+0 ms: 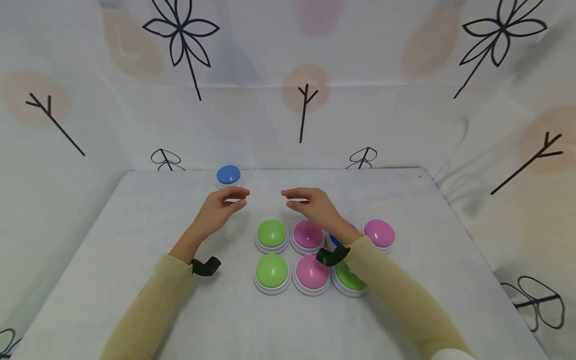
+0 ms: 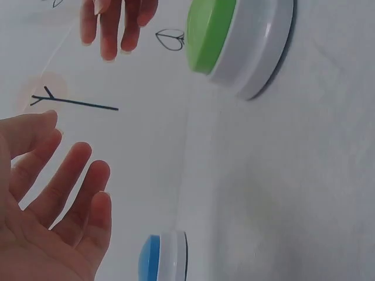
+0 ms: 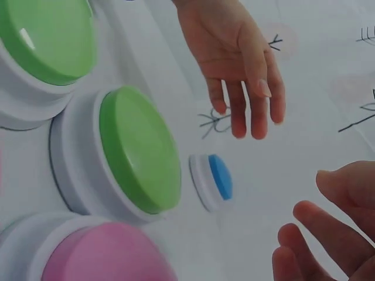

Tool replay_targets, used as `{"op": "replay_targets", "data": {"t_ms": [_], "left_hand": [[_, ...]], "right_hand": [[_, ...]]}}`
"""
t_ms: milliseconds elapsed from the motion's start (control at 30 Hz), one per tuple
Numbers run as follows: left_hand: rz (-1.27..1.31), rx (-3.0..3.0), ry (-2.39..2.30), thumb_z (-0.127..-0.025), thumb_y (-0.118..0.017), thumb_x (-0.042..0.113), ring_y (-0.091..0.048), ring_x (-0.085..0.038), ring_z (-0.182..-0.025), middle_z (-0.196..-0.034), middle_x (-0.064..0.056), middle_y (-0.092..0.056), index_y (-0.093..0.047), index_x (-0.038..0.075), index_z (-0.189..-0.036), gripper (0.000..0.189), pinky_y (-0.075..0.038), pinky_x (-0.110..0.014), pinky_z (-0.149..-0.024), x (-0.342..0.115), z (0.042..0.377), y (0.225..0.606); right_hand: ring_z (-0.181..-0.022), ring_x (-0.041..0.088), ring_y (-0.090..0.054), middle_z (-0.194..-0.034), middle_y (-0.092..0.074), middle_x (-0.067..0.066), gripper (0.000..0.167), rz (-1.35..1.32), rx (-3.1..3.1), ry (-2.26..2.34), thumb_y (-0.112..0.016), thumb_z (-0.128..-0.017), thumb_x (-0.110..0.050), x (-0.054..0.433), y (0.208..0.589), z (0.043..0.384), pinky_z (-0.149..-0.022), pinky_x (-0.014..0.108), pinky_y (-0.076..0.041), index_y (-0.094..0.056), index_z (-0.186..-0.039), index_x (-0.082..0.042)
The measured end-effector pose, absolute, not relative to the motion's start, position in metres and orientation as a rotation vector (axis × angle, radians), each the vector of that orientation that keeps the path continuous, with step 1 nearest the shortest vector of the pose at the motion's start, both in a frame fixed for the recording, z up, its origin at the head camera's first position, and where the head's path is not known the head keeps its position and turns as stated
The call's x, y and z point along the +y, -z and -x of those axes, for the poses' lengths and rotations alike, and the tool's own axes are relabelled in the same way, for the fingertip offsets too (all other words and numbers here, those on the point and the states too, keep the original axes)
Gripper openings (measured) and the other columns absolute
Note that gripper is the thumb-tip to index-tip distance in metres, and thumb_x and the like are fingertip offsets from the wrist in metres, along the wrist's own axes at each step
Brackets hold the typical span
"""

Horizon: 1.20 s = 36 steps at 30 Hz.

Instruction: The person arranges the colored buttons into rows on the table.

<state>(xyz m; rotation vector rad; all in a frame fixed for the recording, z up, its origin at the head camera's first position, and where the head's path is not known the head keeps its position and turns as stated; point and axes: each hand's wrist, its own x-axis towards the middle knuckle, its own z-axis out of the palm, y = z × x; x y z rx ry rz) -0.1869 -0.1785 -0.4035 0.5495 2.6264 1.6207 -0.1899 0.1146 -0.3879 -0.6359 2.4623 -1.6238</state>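
Note:
My left hand [image 1: 221, 210] hovers above the table, fingers relaxed and holding nothing, just in front of a blue push button [image 1: 228, 175] at the back edge. Facing it, my right hand [image 1: 313, 204] is also in the air with loose fingers and nothing held. Below and between them sit domed buttons on white bases: a green button [image 1: 272, 233] beside a pink button [image 1: 308, 234], and nearer me another green button [image 1: 272, 271] and pink button [image 1: 312, 272]. My right forearm partly covers a second blue button [image 1: 334, 241] and a third green button [image 1: 349, 276].
One more pink button [image 1: 379, 233] stands to the right of my right wrist. White cloth walls [image 1: 252, 120] with plant drawings enclose the back and sides of the white table [image 1: 108, 260].

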Motion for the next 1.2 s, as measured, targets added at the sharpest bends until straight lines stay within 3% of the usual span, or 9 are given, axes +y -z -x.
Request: {"op": "replay_targets", "data": {"t_ms": [300,433,567,700,1033,1200], "left_hand": [[-0.376,2.698,-1.621,-0.1,-0.062,0.02,-0.05,-0.029,-0.128,-0.136,-0.018,-0.057,-0.059,0.005,-0.134,0.038,-0.042,-0.05,-0.106,-0.204,0.2,0.408],[-0.307,2.706,-1.629,-0.101,-0.061,0.018,-0.047,-0.031,-0.131,-0.139,-0.018,-0.054,-0.057,0.004,-0.136,0.038,-0.039,-0.051,-0.109,-0.211,0.206,0.406],[-0.222,2.686,-1.671,-0.101,-0.06,0.016,-0.044,-0.033,-0.134,-0.143,-0.017,-0.051,-0.055,0.002,-0.138,0.04,-0.039,-0.051,-0.109,-0.217,0.212,0.408],[-0.151,2.679,-1.703,-0.1,-0.062,0.019,-0.043,-0.031,-0.135,-0.144,-0.014,-0.05,-0.056,0.005,-0.139,0.041,-0.041,-0.05,-0.106,-0.226,0.221,0.42],[-0.019,2.681,-1.718,-0.1,-0.062,0.02,-0.041,-0.029,-0.136,-0.147,-0.012,-0.049,-0.058,0.008,-0.137,0.039,-0.042,-0.05,-0.103,-0.229,0.229,0.429],[0.026,2.675,-1.757,-0.099,-0.063,0.019,-0.038,-0.029,-0.139,-0.149,-0.011,-0.047,-0.058,0.009,-0.137,0.039,-0.04,-0.051,-0.106,-0.23,0.234,0.434]], "right_hand": [[-0.119,0.018,-0.061,-0.127,-0.067,0.001,0.034,0.585,2.465,1.637,-0.07,-0.094,-0.015,0.077,0.393,0.219,-0.1,0.036,-0.049,-0.068,-0.128,-0.01],[-0.12,0.017,-0.06,-0.129,-0.066,0.005,0.034,0.533,2.386,1.683,-0.069,-0.095,-0.016,0.057,0.397,0.232,-0.102,0.039,-0.047,-0.068,-0.128,-0.01],[-0.116,0.016,-0.061,-0.13,-0.065,0.009,0.032,0.481,2.222,1.821,-0.067,-0.096,-0.016,0.034,0.404,0.246,-0.1,0.032,-0.049,-0.068,-0.127,-0.01],[-0.114,0.016,-0.062,-0.126,-0.066,0.004,0.031,0.408,2.085,1.97,-0.066,-0.097,-0.017,0.013,0.412,0.256,-0.095,0.028,-0.051,-0.068,-0.126,-0.009],[-0.109,0.014,-0.061,-0.121,-0.068,0.001,0.029,0.239,2.016,2.156,-0.068,-0.095,-0.014,-0.036,0.425,0.266,-0.091,0.029,-0.052,-0.07,-0.122,-0.007],[-0.111,0.012,-0.058,-0.121,-0.068,0.0,0.027,0.18,2.094,2.175,-0.07,-0.093,-0.015,-0.05,0.434,0.266,-0.091,0.031,-0.05,-0.072,-0.12,-0.012]]}}
